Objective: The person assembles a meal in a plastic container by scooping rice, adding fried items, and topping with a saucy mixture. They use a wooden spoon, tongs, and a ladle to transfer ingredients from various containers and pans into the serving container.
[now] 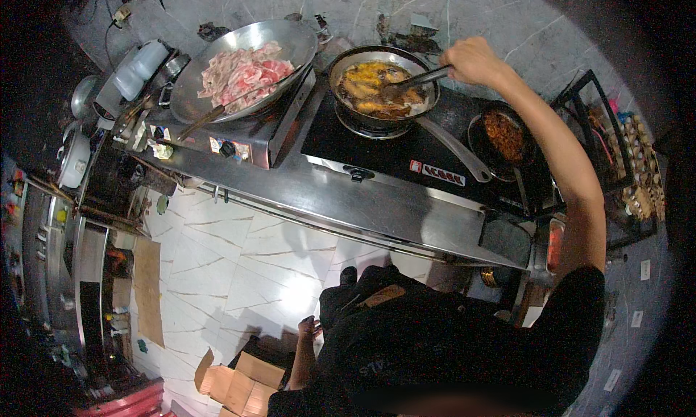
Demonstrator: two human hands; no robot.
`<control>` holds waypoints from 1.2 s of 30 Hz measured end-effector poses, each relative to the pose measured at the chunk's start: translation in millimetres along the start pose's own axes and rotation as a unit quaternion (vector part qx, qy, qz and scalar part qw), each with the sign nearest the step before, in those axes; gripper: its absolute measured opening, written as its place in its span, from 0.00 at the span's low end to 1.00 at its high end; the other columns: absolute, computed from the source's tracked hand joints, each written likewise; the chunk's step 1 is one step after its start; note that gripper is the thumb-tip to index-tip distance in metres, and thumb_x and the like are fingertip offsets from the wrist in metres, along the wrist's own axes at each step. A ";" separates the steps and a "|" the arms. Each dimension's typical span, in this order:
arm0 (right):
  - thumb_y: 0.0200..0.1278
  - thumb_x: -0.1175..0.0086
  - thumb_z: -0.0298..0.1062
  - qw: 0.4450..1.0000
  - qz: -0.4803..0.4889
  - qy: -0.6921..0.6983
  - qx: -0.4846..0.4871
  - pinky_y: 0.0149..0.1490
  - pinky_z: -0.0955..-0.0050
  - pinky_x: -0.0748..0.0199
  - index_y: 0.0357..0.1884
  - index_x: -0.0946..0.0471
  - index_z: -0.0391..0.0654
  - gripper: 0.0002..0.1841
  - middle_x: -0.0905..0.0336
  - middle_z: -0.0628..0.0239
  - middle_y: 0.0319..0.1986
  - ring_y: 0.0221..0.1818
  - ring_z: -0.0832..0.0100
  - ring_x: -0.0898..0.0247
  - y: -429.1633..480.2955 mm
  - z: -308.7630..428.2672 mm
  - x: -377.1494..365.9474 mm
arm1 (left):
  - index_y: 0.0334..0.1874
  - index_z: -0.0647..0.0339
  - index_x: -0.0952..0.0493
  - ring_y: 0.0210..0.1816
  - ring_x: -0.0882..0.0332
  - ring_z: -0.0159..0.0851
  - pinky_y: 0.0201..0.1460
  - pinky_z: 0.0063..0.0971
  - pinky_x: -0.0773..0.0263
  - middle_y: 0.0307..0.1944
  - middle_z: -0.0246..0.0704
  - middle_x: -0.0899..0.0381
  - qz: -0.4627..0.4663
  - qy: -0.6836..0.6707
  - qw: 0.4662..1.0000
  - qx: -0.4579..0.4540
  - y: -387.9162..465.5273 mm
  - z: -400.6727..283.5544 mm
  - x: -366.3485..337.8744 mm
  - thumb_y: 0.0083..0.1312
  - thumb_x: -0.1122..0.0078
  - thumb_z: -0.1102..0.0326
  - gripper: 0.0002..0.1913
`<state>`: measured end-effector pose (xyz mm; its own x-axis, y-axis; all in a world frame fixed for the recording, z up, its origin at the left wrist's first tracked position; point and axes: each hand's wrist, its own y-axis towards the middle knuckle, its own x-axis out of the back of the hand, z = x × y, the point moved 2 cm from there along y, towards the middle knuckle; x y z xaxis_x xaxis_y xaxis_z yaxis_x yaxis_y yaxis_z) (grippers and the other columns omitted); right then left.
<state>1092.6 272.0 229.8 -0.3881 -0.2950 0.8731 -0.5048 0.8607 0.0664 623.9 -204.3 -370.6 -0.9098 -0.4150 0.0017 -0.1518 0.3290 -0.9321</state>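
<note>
My right hand (pixel 472 62) grips the dark handle of a metal utensil (pixel 421 80), whose working end sits in a long-handled frying pan (pixel 481 169). Browned pieces of food (pixel 375 85) lie in bubbling yellow oil there, and the pan rests on a black gas stove (pixel 326 139). Down at my side hangs my left hand (pixel 310 326), fingers loosely apart, holding nothing visible. Left of the pan, a wide metal wok (pixel 190 99) contains thin slices of pink raw meat (pixel 244 77) and a utensil with a wooden handle (pixel 201 122).
A smaller pan of reddish-brown food (pixel 504 136) stands right of the stove. Farther right are stacked eggs (pixel 636 161) beside a black metal frame (pixel 592 80). Bowls and a white lidded pot (pixel 75 156) stand at left. An opened cardboard box (pixel 239 387) lies on the floor.
</note>
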 end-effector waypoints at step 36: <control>0.58 0.45 0.41 0.995 -0.001 0.011 -0.103 0.35 0.54 0.25 0.51 0.22 0.50 0.19 0.19 0.53 0.26 0.32 0.53 0.21 -19.4 17.0 -76.2 | 0.58 0.62 0.32 0.20 0.25 0.40 0.16 0.30 0.29 0.36 0.39 0.23 -0.027 -0.018 0.999 0.029 -13.8 20.2 0.3 0.67 0.47 0.58 0.22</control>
<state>1118.8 270.8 153.8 -0.3693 -0.2897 0.8830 -0.3352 0.9277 0.1642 633.5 -226.2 -365.1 -0.8866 -0.4607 0.0407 -0.1769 0.2565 -0.9502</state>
